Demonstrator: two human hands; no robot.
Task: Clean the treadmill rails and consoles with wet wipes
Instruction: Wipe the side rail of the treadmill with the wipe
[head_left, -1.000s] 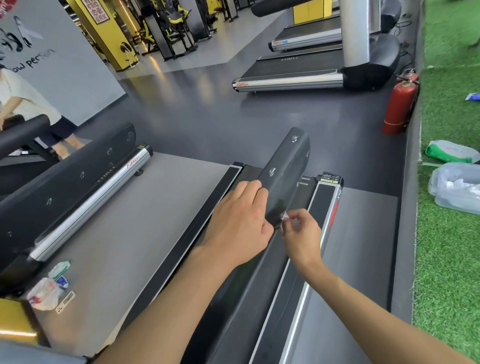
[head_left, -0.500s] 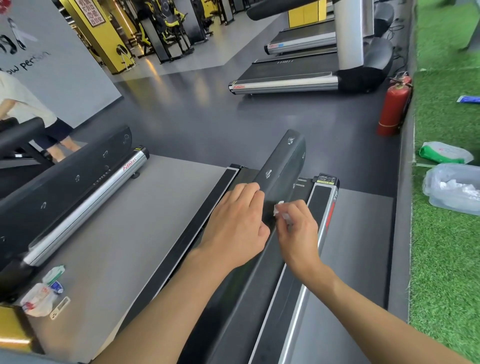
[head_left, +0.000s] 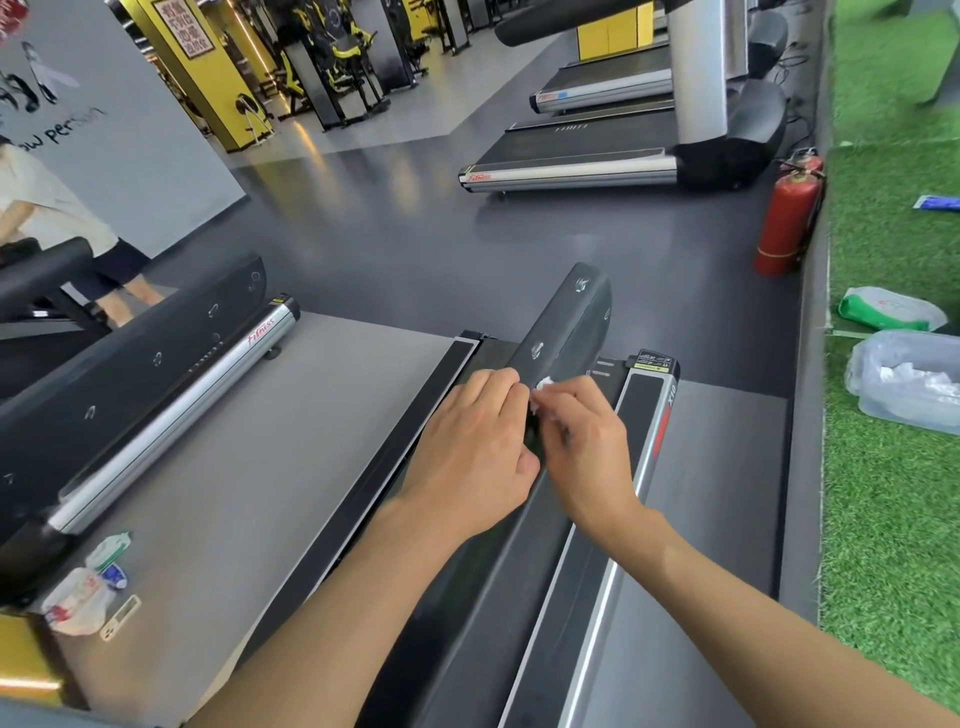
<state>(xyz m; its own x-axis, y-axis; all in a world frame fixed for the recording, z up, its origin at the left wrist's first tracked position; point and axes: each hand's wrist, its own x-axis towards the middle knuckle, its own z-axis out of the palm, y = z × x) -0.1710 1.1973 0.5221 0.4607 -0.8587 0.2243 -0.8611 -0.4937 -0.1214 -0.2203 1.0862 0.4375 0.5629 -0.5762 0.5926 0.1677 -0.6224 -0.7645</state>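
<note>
Gym floor, dark grey mat (head_left: 395, 244), rows of treadmills. Right hand (head_left: 587, 441) pinches a small crumpled white wet wipe (head_left: 544, 385) in its fingertips and holds it against the top of the black handrail (head_left: 574, 322). Left hand (head_left: 475, 447) is just beside it on the left, fingers curled over the same handrail, thumb on the near side, touching the right hand's fingers. The handrail runs from near to far down the middle. Just right of it lies the silver side rail (head_left: 641, 457) of the treadmill. Far right: strip of green turf (head_left: 893, 493) with a clear plastic bag (head_left: 909, 384) and a green-white pack (head_left: 888, 309) on it. A red fire extinguisher (head_left: 784, 218) stands at the turf edge. Near left on the floor: a wipes pack (head_left: 106, 551) and a small bag (head_left: 78, 597). Another person (head_left: 47, 218) stands far left.
</note>
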